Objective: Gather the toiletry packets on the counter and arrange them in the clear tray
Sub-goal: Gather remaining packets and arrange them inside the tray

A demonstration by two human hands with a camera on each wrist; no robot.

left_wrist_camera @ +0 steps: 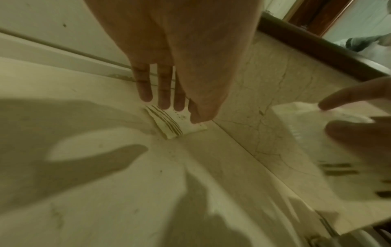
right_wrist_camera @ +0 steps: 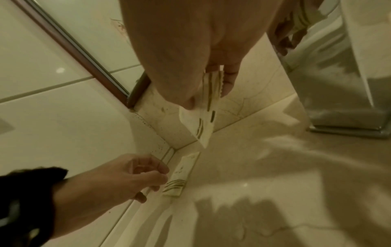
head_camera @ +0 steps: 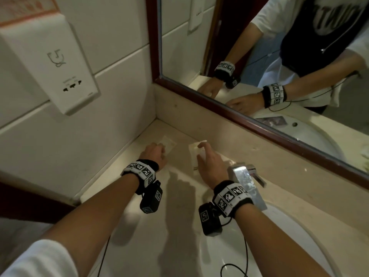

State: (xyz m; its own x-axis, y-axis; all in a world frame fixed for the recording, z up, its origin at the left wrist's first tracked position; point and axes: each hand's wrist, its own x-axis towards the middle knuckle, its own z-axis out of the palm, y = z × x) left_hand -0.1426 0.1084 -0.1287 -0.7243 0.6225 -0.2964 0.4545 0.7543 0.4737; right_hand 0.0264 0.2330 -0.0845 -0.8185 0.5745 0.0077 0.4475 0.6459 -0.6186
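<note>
At the back corner of the beige stone worktop [head_camera: 179, 186], the left hand [head_camera: 154, 154] reaches down with fingers [left_wrist_camera: 145, 83] straight and relaxed, tips at a flat striped toiletry packet [left_wrist_camera: 169, 124] lying beside the tiled wall. Just to the right, the right hand [head_camera: 209, 164] pinches a second striped packet [right_wrist_camera: 206, 117] between thumb and fingers, raised off the surface. Close by its wrist stands a chrome faucet [head_camera: 247, 180] over the white sink [head_camera: 299, 246]. Behind runs a wood-framed mirror [head_camera: 259, 56].

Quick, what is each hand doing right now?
Left hand: open, fingers straight, over a flat cream striped packet on the counter.
Right hand: pinching another cream striped packet.
</note>
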